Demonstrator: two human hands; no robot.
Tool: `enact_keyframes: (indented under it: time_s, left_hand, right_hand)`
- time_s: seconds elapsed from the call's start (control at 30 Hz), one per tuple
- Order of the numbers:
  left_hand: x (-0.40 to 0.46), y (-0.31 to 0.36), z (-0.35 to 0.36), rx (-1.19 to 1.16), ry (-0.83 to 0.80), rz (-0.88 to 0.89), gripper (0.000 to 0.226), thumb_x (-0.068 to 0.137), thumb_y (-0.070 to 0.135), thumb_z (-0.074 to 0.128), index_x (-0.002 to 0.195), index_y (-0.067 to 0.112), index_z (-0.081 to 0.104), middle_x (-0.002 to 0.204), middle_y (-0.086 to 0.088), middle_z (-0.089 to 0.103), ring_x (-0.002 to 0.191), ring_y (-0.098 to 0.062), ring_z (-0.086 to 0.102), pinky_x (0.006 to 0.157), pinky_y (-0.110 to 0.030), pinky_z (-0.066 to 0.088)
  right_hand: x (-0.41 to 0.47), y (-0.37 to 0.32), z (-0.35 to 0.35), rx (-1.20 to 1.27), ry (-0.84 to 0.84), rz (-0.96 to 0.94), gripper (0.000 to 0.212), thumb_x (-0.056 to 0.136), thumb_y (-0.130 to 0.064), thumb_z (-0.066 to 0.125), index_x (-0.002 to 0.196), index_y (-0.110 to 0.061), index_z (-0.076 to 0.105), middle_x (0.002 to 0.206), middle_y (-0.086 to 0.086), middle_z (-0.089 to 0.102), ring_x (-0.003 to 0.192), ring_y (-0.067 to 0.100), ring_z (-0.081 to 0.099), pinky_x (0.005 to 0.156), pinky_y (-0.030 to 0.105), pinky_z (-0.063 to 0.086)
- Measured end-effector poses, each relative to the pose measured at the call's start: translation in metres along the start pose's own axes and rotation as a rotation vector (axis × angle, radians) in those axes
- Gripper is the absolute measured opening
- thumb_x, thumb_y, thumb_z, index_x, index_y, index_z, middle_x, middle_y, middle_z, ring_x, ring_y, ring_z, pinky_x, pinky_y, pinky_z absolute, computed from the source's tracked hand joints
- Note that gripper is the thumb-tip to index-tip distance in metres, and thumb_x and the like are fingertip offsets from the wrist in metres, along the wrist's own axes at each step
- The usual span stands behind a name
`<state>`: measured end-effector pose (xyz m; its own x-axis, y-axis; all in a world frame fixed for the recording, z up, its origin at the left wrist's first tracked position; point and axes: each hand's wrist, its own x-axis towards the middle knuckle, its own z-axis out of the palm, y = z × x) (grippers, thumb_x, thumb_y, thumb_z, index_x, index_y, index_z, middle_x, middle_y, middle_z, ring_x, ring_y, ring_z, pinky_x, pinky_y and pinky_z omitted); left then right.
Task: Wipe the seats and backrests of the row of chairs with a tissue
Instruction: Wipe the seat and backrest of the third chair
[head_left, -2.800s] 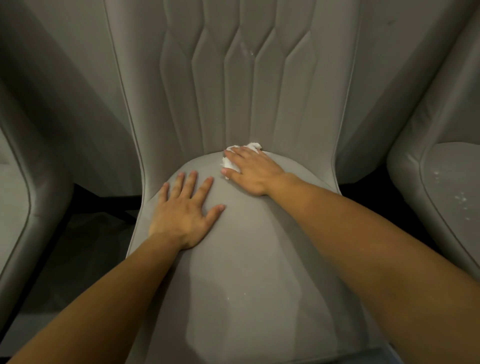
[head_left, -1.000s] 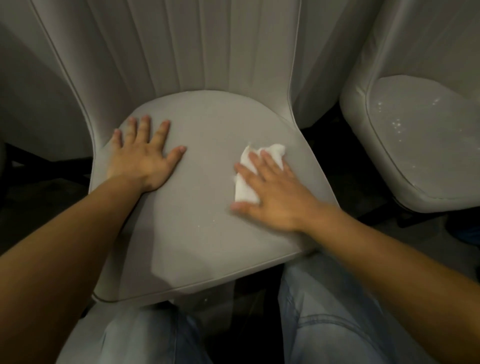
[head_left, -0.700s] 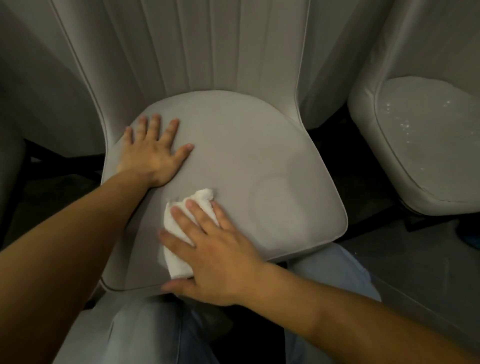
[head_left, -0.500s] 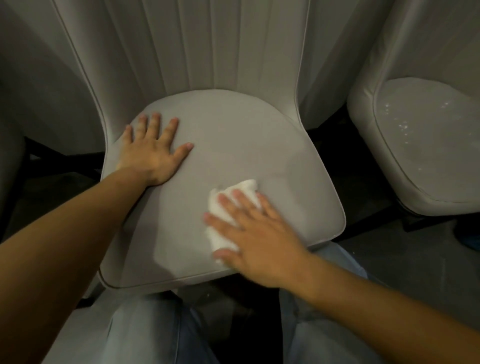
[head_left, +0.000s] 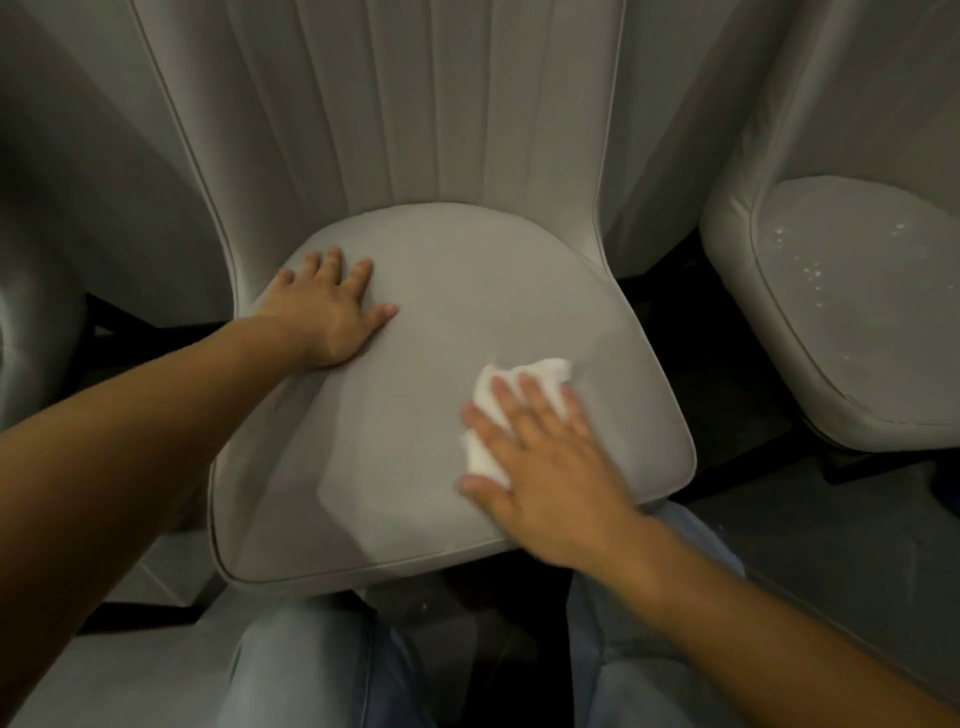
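under the right hand (head_left: 545, 467), a crumpled white tissue (head_left: 519, 384) lies pressed flat against the grey seat (head_left: 426, 415) of the middle chair. fingers straight and slightly spread, palm down on the tissue; white paper shows past the fingertips and on the thumb side. hand a little blurred. it sits at the seat's front right part, close to the right edge.

well to the left of that hand, the left hand (head_left: 327, 312) rests palm down on the seat's back left corner, fingers straight and apart, holding nothing, fingertips close to the base of the ribbed backrest (head_left: 415, 104).

beyond the right hand, past a dark gap, a neighbouring chair (head_left: 831, 322) with pale droplets or specks on its seat; cannot tell which. left of the left hand, part of another grey chair (head_left: 31, 338). below both forearms, knees in light blue jeans (head_left: 311, 670), just in front of the seat's front edge.
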<state>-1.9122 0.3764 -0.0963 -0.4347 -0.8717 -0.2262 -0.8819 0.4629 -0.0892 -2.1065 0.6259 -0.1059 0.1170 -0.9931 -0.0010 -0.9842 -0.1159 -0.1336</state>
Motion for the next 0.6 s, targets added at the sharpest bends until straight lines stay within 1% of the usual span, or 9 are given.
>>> enact_keyframes:
  time_s: [0.03, 0.1, 0.17, 0.27, 0.33, 0.4, 0.43, 0.5, 0.6]
  left_hand:
    - [0.002, -0.003, -0.012, 0.049, 0.010, 0.007, 0.071, 0.094, 0.067, 0.018, 0.151, 0.025, 0.029, 0.156, -0.011, 0.028, 0.141, -0.032, 0.030, 0.113, -0.047, 0.029]
    - [0.008, -0.015, -0.038, 0.048, 0.112, -0.049, 0.053, 0.095, 0.055, 0.032, 0.124, 0.021, 0.061, 0.128, -0.011, 0.060, 0.113, -0.035, 0.057, 0.093, -0.044, 0.049]
    - [0.010, -0.032, -0.062, -0.022, 0.267, -0.144, 0.046, 0.092, 0.048, 0.040, 0.104, 0.015, 0.069, 0.105, -0.016, 0.067, 0.093, -0.038, 0.063, 0.078, -0.041, 0.053]
    - [0.005, -0.050, -0.089, -0.062, 0.594, -0.153, 0.032, 0.091, 0.032, 0.046, 0.100, 0.011, 0.069, 0.098, -0.022, 0.066, 0.088, -0.043, 0.061, 0.070, -0.045, 0.050]
    - [-0.001, -0.055, -0.102, -0.054, 0.823, -0.112, 0.035, 0.091, 0.027, 0.045, 0.110, 0.007, 0.067, 0.106, -0.022, 0.064, 0.099, -0.042, 0.055, 0.078, -0.048, 0.047]
    - [-0.003, -0.058, -0.113, -0.033, 0.965, -0.158, 0.044, 0.088, 0.029, 0.042, 0.124, 0.009, 0.057, 0.124, -0.020, 0.055, 0.113, -0.041, 0.046, 0.093, -0.047, 0.037]
    - [-0.001, -0.060, -0.117, -0.052, 0.981, -0.236, 0.049, 0.087, 0.033, 0.044, 0.131, 0.013, 0.049, 0.135, -0.018, 0.047, 0.122, -0.041, 0.041, 0.100, -0.046, 0.031]
    - [0.008, -0.067, -0.121, -0.172, 0.927, -0.431, 0.066, 0.084, 0.047, 0.048, 0.142, 0.018, 0.032, 0.152, -0.016, 0.028, 0.138, -0.042, 0.025, 0.111, -0.050, 0.019]
    - [0.021, -0.084, -0.118, -0.390, 0.790, -0.601, 0.092, 0.081, 0.068, 0.046, 0.153, 0.022, 0.012, 0.161, -0.014, 0.007, 0.147, -0.039, 0.006, 0.117, -0.053, 0.009]
  right_hand:
    - [0.010, -0.020, 0.003, 0.027, 0.005, -0.073, 0.072, 0.095, -0.071, 0.029, 0.151, -0.028, 0.042, 0.162, 0.009, 0.031, 0.152, 0.031, 0.021, 0.121, 0.057, 0.014]
    - [0.033, -0.057, 0.009, 0.067, -0.010, -0.170, 0.070, 0.094, -0.070, 0.032, 0.149, -0.030, 0.045, 0.162, 0.008, 0.032, 0.152, 0.031, 0.022, 0.121, 0.056, 0.014]
    - [0.056, -0.080, 0.012, 0.083, -0.044, -0.223, 0.069, 0.094, -0.070, 0.028, 0.152, -0.033, 0.038, 0.165, 0.006, 0.023, 0.153, 0.030, 0.012, 0.122, 0.055, 0.006]
    - [0.082, -0.091, 0.012, 0.088, -0.124, -0.272, 0.066, 0.099, -0.068, 0.019, 0.157, -0.036, 0.020, 0.169, 0.001, 0.002, 0.154, 0.025, -0.007, 0.120, 0.054, -0.011]
    - [0.094, -0.091, 0.013, 0.096, -0.134, -0.261, 0.064, 0.100, -0.066, 0.021, 0.158, -0.038, 0.018, 0.169, -0.002, -0.002, 0.154, 0.023, -0.010, 0.119, 0.052, -0.014]
    - [0.105, -0.087, 0.015, 0.133, -0.130, -0.210, 0.062, 0.100, -0.064, 0.026, 0.157, -0.040, 0.020, 0.169, -0.003, 0.000, 0.154, 0.021, -0.009, 0.120, 0.050, -0.014]
    - [0.112, -0.083, 0.015, 0.144, -0.119, -0.173, 0.062, 0.100, -0.063, 0.029, 0.157, -0.040, 0.021, 0.169, -0.003, 0.001, 0.154, 0.021, -0.008, 0.120, 0.049, -0.014]
    - [0.129, -0.070, 0.012, 0.138, -0.092, -0.094, 0.062, 0.100, -0.062, 0.032, 0.157, -0.039, 0.021, 0.169, -0.002, 0.003, 0.154, 0.021, -0.006, 0.120, 0.048, -0.013]
    - [0.151, -0.043, 0.008, 0.113, -0.090, 0.022, 0.062, 0.101, -0.062, 0.027, 0.158, -0.040, 0.017, 0.169, -0.002, 0.002, 0.155, 0.021, -0.006, 0.121, 0.048, -0.011]
